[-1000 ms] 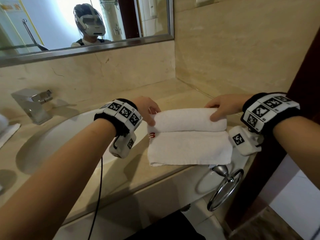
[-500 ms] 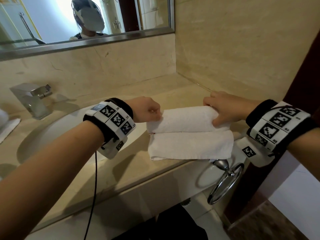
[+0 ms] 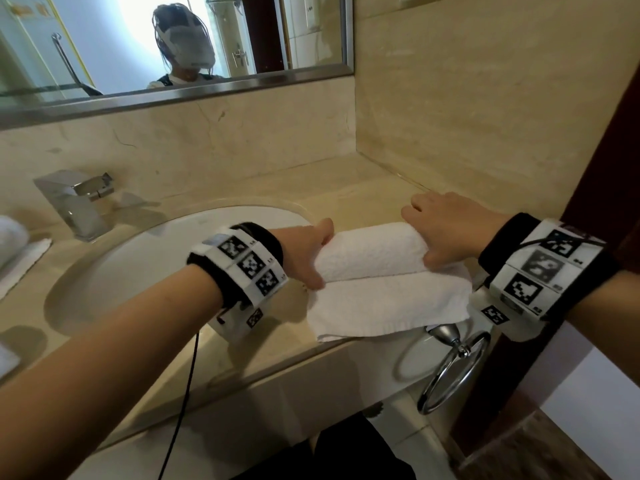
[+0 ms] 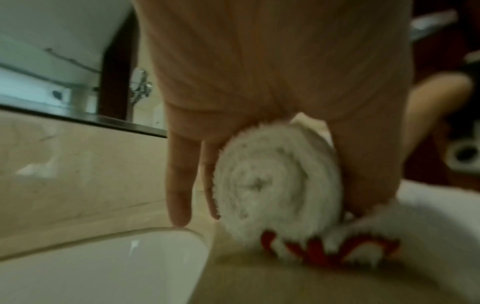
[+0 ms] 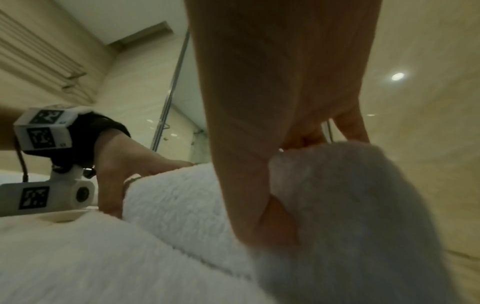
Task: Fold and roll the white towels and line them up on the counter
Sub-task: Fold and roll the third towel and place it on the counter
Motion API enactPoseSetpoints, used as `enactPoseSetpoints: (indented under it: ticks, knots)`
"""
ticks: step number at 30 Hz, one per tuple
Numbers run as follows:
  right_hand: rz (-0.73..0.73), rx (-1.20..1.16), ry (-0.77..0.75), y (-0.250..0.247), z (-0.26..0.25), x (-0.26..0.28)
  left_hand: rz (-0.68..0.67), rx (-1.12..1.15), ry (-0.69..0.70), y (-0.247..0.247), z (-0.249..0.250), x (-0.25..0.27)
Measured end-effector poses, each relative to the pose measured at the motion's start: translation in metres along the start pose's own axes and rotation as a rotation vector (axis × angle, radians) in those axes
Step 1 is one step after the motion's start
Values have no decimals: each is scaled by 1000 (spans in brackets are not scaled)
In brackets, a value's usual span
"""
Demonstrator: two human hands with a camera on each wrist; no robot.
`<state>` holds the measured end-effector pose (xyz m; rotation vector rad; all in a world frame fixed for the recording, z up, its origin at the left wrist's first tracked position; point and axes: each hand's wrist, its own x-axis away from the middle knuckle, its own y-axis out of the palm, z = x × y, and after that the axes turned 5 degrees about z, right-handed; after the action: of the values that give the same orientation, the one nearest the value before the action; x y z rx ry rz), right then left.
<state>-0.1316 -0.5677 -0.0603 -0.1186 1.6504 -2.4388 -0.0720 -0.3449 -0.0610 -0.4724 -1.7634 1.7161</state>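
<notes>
A white towel [image 3: 370, 252] lies on the beige counter [image 3: 263, 344] to the right of the sink, its far half wound into a roll. The flat near half [image 3: 388, 303] reaches the counter's front edge. My left hand [image 3: 317, 252] grips the roll's left end, thumb in front and fingers behind. My right hand [image 3: 424, 237] grips the right end the same way. The left wrist view shows the roll's spiral end [image 4: 275, 185] and red stitching [image 4: 324, 251] on the flat layer beneath. In the right wrist view the roll [image 5: 182, 197] runs between both hands.
A white sink [image 3: 166, 258] and a chrome faucet [image 3: 74, 202] lie to the left. Another rolled white towel [image 3: 10, 237] sits on a flat cloth [image 3: 20, 261] at the far left. A chrome towel ring [image 3: 450, 372] hangs below the counter edge. A wall stands close on the right.
Both hands have turned the roll toward me. The roll is thicker and the flat part shorter. My fingers have gone from resting on top to wrapping over the ends.
</notes>
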Motion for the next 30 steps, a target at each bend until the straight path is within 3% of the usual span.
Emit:
enactPoseSetpoints:
  ticks: [3, 6, 10, 13, 15, 16, 25, 28, 30]
  knots:
    - [-68, -44, -64, -11, -12, -15, -1, -82, -7, 2, 2, -9]
    - [-174, -455, -86, -17, -28, -33, 31, -183, -2, 2, 2, -15]
    - [-121, -571, -100, -8, -41, -53, 106, -241, -44, -3, -6, -23]
    - [-58, -574, -81, -10, -41, -65, 141, -176, -325, -4, -13, -35]
    - [-57, -565, -93, -11, -40, -72, 34, -181, -555, 1, -20, -39]
    - [-62, -559, -95, -11, -39, -73, 3, -163, -591, 6, -26, -41]
    - [-2, -525, -115, -2, -41, -74, -274, 23, -533, 6, -53, -35]
    - [31, -517, -121, -1, -42, -72, -244, -38, -521, 9, -41, -32]
    - [48, -516, -127, -1, -42, -69, -136, -120, -485, 11, -29, -26]
